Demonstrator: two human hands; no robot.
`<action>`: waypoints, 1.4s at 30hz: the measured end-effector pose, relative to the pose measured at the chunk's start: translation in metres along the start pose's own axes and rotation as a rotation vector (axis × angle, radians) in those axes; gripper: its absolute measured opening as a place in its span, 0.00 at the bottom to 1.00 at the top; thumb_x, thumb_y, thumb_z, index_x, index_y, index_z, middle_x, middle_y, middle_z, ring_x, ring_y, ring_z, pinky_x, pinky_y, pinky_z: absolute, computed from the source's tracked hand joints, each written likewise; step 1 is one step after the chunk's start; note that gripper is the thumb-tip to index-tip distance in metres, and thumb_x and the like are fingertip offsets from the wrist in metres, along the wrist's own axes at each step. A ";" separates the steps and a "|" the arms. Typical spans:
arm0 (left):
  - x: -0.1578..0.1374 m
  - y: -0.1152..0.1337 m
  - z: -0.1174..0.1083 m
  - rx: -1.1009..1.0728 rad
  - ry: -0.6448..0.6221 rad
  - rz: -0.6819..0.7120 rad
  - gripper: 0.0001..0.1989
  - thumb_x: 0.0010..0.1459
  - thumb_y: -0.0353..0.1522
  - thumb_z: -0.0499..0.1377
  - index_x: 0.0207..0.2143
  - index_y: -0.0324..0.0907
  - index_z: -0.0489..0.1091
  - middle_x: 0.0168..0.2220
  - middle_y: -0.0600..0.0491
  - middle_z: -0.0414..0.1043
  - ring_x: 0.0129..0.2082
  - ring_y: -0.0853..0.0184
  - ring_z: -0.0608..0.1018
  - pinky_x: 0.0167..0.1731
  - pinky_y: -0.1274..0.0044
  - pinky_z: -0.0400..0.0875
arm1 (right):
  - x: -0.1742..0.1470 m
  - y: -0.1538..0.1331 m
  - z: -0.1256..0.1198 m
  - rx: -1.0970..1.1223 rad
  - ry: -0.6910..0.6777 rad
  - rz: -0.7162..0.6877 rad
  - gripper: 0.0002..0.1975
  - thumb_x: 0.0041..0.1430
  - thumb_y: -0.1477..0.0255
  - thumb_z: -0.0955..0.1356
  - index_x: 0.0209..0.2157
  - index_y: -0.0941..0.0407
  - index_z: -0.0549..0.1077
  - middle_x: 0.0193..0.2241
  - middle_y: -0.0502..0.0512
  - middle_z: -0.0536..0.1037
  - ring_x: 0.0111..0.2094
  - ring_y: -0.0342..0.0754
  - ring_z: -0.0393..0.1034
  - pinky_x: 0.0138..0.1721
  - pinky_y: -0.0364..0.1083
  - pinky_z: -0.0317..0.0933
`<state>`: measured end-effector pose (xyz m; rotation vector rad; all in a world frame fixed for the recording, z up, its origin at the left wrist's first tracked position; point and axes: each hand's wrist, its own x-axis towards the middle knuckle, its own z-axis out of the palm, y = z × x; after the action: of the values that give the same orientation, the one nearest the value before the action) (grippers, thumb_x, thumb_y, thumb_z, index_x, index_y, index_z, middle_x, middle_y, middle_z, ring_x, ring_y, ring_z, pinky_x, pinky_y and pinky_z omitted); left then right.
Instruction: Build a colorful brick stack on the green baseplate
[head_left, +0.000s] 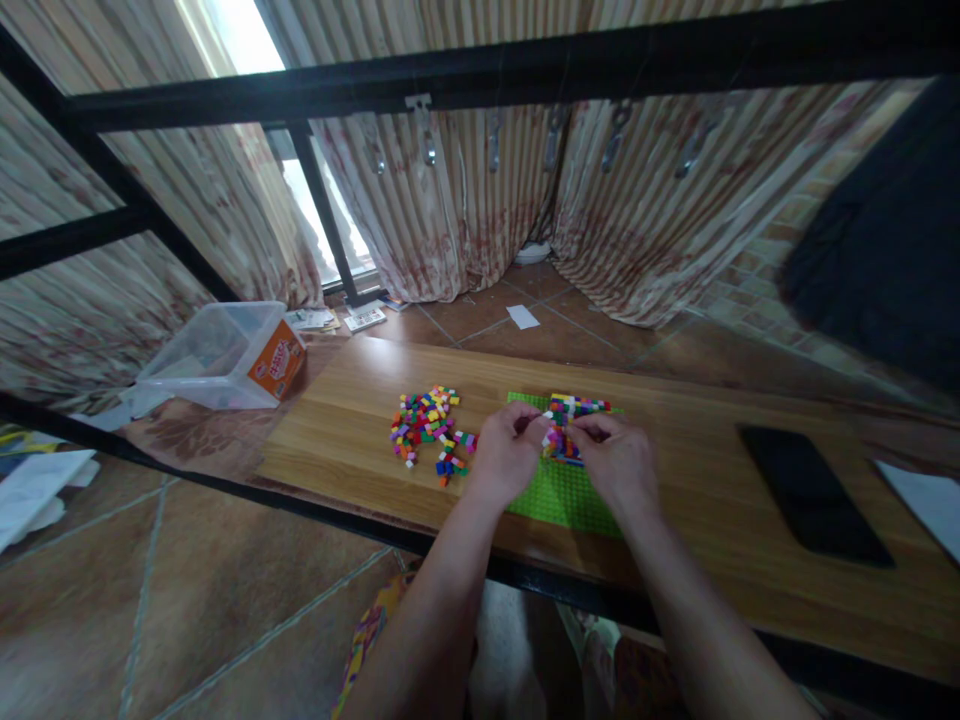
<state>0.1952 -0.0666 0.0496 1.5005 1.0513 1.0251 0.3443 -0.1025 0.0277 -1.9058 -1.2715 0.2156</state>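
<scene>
A green studded baseplate (pixel 562 505) lies on the wooden board, with many-coloured toy bricks (pixel 577 404) built up on its far part. My left hand (pixel 510 450) is at the left side of these bricks, thumb and forefinger closed together near a small whitish brick; what the fingertips grip is too small to make out. On the right side, my right hand (pixel 616 458) has its thumb and forefinger pinched against the built bricks, and its fingertips partly cover them. A loose heap of small coloured bricks (pixel 426 420) spreads to the left of my left hand.
A black phone-like slab (pixel 814 492) rests on the right of the wooden board (pixel 697 470), near white paper (pixel 922 505). Beyond the board's left end stands a clear plastic bin (pixel 217 350) with an orange label. A black metal bar (pixel 480 80) crosses above, before striped curtains.
</scene>
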 end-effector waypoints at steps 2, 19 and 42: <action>-0.001 -0.002 0.000 0.013 -0.034 0.011 0.07 0.58 0.32 0.57 0.28 0.40 0.72 0.24 0.56 0.70 0.26 0.71 0.70 0.28 0.79 0.62 | 0.001 0.000 0.000 -0.012 -0.003 -0.006 0.13 0.55 0.60 0.67 0.27 0.53 0.80 0.29 0.55 0.79 0.28 0.48 0.70 0.30 0.47 0.60; -0.004 0.004 0.003 0.003 -0.185 0.019 0.08 0.59 0.35 0.58 0.32 0.40 0.73 0.26 0.55 0.71 0.26 0.71 0.70 0.28 0.79 0.62 | -0.003 -0.027 -0.022 0.699 -0.268 0.174 0.16 0.45 0.56 0.74 0.26 0.56 0.80 0.24 0.53 0.80 0.26 0.45 0.70 0.31 0.45 0.65; 0.010 0.000 -0.011 -0.192 0.114 -0.079 0.03 0.53 0.31 0.61 0.29 0.39 0.72 0.24 0.56 0.72 0.25 0.71 0.72 0.29 0.79 0.66 | -0.001 0.003 -0.023 0.209 -0.130 -0.032 0.13 0.54 0.60 0.69 0.31 0.52 0.83 0.32 0.55 0.82 0.31 0.50 0.74 0.36 0.49 0.65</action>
<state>0.1874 -0.0546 0.0518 1.2484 1.0517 1.1331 0.3581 -0.1161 0.0399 -1.7151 -1.3093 0.4439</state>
